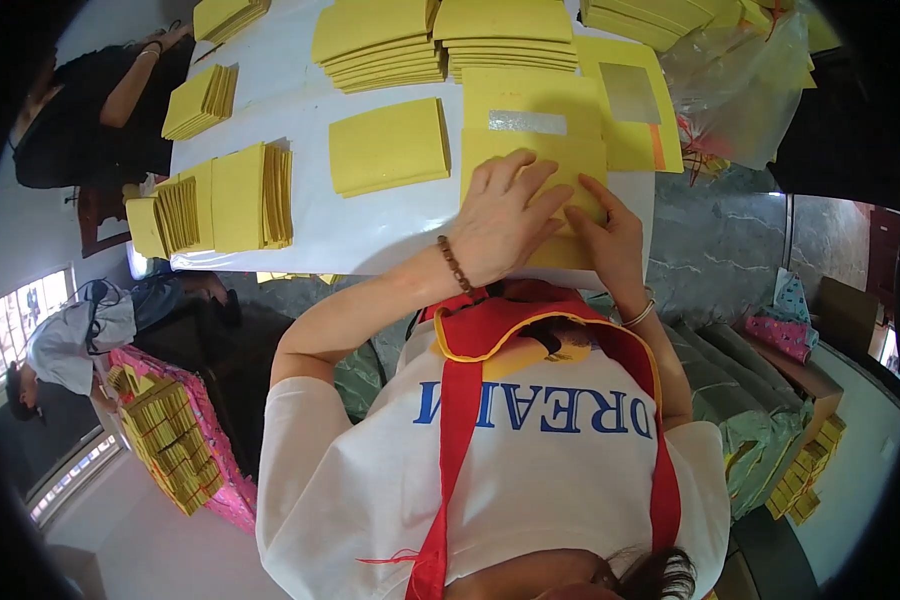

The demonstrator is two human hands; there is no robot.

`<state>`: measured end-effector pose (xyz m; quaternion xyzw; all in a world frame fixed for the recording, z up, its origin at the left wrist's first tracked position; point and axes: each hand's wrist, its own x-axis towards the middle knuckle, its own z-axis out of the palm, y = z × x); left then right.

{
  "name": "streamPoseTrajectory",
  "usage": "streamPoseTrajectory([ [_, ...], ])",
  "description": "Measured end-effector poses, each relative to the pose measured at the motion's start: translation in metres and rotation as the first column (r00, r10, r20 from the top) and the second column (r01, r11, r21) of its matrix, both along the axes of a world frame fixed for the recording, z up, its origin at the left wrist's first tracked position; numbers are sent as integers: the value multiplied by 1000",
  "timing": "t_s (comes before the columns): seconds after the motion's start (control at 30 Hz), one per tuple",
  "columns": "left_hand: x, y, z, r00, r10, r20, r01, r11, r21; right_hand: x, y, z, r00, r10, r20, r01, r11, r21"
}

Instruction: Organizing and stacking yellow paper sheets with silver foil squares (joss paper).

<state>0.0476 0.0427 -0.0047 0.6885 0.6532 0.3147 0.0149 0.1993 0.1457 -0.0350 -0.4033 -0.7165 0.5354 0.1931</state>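
Right in front of me on the table lies a yellow paper sheet with a silver rectangle across it. My left hand, a beaded bracelet at its wrist, rests on this sheet with the fingers spread. On the sheet's right side is my right hand, its thumb and forefinger stretched apart on the paper; its other fingers are partly hidden. Just beyond that hand, another yellow sheet carries a larger silver patch and an orange strip. To the left of my left hand sits a small yellow stack.
Tall yellow stacks stand at the white table's far side; folded bundles line its left. A clear plastic bag hangs at the right edge. One person works far left; another handles a pink-lined box.
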Motion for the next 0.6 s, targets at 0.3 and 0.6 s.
streamPoseTrajectory([
  [0.3, 4, 5, -38, 995, 21, -96, -34, 989, -141, 4, -2, 11, 983, 16, 182, -69, 956, 287],
  [0.6, -4, 8, -41, 998, 8, 68, 2, 990, -144, 21, -28, -16, 857, 278, 434, -509, 588, 628],
])
